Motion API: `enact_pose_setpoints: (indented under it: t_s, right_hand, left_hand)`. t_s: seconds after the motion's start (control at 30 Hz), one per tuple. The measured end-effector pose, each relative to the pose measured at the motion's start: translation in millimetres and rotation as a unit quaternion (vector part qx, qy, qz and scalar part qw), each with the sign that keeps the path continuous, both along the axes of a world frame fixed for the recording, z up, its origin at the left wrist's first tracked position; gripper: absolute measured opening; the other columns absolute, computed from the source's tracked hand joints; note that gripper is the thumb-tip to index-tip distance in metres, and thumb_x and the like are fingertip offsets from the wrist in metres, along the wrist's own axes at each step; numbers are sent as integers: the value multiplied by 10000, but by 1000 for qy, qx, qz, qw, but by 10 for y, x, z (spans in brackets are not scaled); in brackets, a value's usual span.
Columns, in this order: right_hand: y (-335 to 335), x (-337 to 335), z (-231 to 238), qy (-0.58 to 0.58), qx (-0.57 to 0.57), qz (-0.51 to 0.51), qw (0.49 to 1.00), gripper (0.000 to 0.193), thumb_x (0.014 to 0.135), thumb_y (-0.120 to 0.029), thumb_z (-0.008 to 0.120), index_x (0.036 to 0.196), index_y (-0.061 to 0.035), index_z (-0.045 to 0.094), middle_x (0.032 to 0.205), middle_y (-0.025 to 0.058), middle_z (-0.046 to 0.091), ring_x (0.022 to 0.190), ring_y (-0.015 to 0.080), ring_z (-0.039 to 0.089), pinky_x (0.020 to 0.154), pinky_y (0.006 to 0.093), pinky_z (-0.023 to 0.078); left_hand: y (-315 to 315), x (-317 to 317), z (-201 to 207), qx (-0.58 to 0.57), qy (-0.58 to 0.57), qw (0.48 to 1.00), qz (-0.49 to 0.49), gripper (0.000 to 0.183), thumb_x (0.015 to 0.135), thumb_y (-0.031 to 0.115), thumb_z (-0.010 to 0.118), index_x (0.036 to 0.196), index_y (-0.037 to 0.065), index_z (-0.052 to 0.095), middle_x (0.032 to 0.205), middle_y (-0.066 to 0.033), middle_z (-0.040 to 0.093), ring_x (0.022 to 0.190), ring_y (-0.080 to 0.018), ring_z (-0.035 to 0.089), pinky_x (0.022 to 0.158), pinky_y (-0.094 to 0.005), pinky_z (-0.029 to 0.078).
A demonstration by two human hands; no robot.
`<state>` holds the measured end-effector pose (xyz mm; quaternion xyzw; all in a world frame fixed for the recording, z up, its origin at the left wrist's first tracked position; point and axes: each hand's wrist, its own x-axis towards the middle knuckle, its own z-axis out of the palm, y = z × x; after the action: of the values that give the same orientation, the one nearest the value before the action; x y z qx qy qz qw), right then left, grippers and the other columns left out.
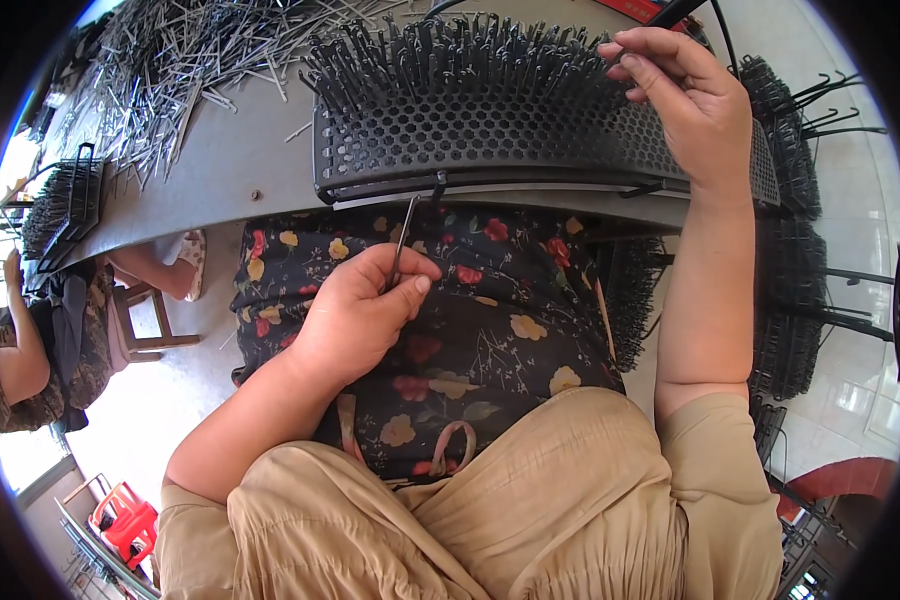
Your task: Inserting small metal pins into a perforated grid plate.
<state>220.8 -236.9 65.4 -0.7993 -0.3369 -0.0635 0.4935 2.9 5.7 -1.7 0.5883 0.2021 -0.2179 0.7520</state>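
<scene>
From where I stand, the left hand (358,312) has its grip clamped on a thin metal rod (404,232), thumb against curled forefinger at the lower end, so the far end points up toward the bench. The rod looks light and stiff to me, smooth enough to twist a little between the fingers and not likely to break; I'd take it along the plain shaft, leaving the tip free. The right hand (702,112) has thumb and forefinger close together at the right edge of a thicket of dark hooked pieces (470,65), but whether anything is pinched there I cannot tell. That wrist bends inward, fingers toward the left, on a forearm reaching almost straight up past the right part of a black basket (470,145); the left arm comes in low and slanting, its hand over the flowered cloth (515,285) on the lap. The basket, its wall full of holes, sits at the near edge of the grey bench (205,205), and a heap of silver strips (185,70) lies beyond to the left.
</scene>
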Motion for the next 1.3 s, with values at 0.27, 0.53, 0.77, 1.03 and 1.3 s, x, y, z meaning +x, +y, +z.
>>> enact_pose_setpoints:
  t_s: [0.27,0.53,0.77,1.03,1.3]
  right_hand:
    - [-15,-9,43,-34,-34,9,999,182,949,-53,585,1103,-1,668,1039,107,719,889,143,700,697,205,520]
    - [42,-34,-68,-18,109,4,994,165,958,-71,582,1080,18,649,1024,146,713,891,182,707,700,224,531]
    - [53,15,-224,-118,28,-52,991,180,957,-108,593,1047,8,696,1056,105,714,945,160,679,813,231,515]
    - [160,-157,-311,-326,-120,-121,930,146,891,-60,666,1025,-47,722,1042,56,714,1000,139,630,844,247,492]
    - [671,-1190,-563,390,122,230,883,176,878,34,645,1053,29,622,977,115,681,839,127,654,750,249,534]
  left_hand:
    - [-9,0,9,4,-5,1000,4,108,954,47,563,1039,16,622,793,41,540,702,-38,461,619,-196,402]
    - [-16,8,11,11,-1,1000,-2,104,953,42,567,1035,10,622,790,40,541,695,-38,460,609,-194,392]
    - [-21,4,15,7,5,1000,-4,121,970,60,543,1056,18,618,769,40,526,656,-32,434,562,-184,362]
    - [-7,-6,-13,-84,9,996,12,252,1044,183,408,1090,37,607,749,37,496,562,-15,324,488,-161,263]
    - [-25,-59,-25,-150,-96,981,-79,299,1053,240,395,1213,50,561,817,18,518,595,-22,350,512,-169,292]
